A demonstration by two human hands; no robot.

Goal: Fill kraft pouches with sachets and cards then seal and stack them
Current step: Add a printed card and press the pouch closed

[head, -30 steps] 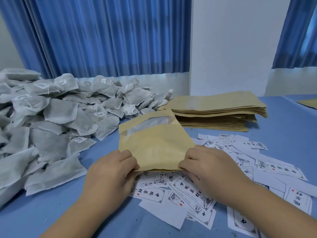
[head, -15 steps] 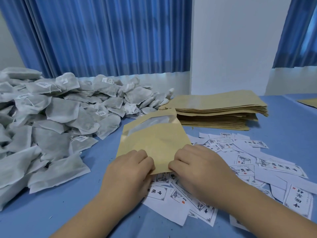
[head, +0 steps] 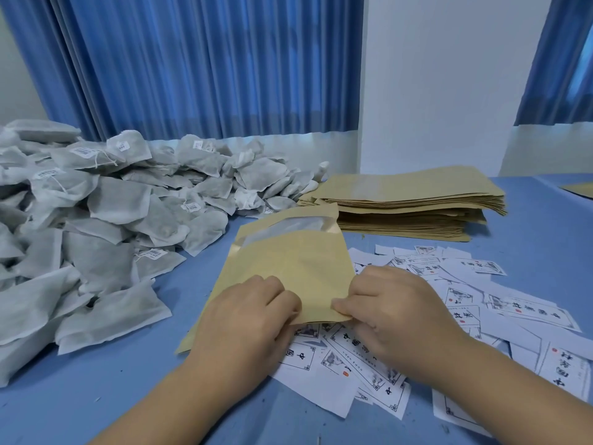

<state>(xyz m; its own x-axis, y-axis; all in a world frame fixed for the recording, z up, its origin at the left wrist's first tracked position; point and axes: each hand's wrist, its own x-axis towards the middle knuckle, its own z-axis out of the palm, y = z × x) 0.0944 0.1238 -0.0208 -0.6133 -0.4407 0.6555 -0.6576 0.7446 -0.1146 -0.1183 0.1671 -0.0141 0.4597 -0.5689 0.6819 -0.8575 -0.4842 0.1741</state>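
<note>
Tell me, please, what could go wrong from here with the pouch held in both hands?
1. The left hand and right hand both pinch the kraft pouch at its near edge; uneven pulling might crease or tear it.
2. That edge lies over loose cards, so one could get dragged or bent.

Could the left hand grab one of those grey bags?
Probably yes. The sachets lie just left of the left hand, with only table between, but it would first have to let go of the pouch it grips.
</note>
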